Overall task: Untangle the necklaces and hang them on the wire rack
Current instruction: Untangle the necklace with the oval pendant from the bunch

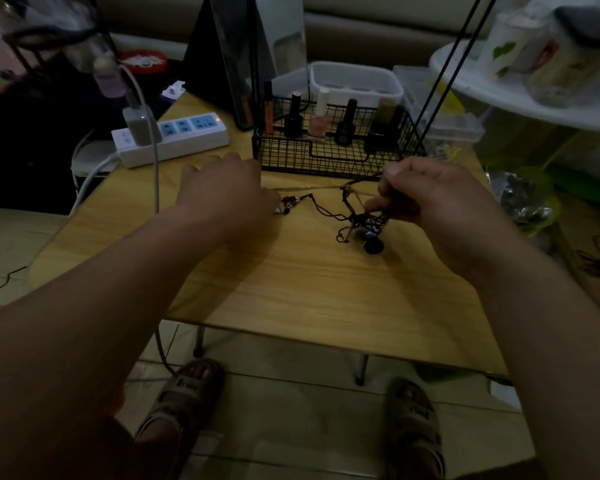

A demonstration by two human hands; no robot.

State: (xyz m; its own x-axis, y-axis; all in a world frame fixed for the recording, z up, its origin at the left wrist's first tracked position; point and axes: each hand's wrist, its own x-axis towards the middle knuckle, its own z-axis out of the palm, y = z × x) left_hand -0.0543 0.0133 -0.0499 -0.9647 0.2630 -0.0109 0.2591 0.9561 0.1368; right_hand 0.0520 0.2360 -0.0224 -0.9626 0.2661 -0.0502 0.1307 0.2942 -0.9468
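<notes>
On the wooden table (291, 289), before the wire rack (333, 157): tangled necklaces (361, 220).
Right hand (430, 195) pinches the tangle's cords; left hand (229, 188) lies palm-down over the gold chain (309, 187) end, grip hidden, can't tell.

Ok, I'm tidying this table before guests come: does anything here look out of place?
Yes: the necklaces lie knotted in one dark clump on the table, in front of the wire rack, with a gold chain stretched from it toward the left hand. The right hand pinches its cords.
</notes>
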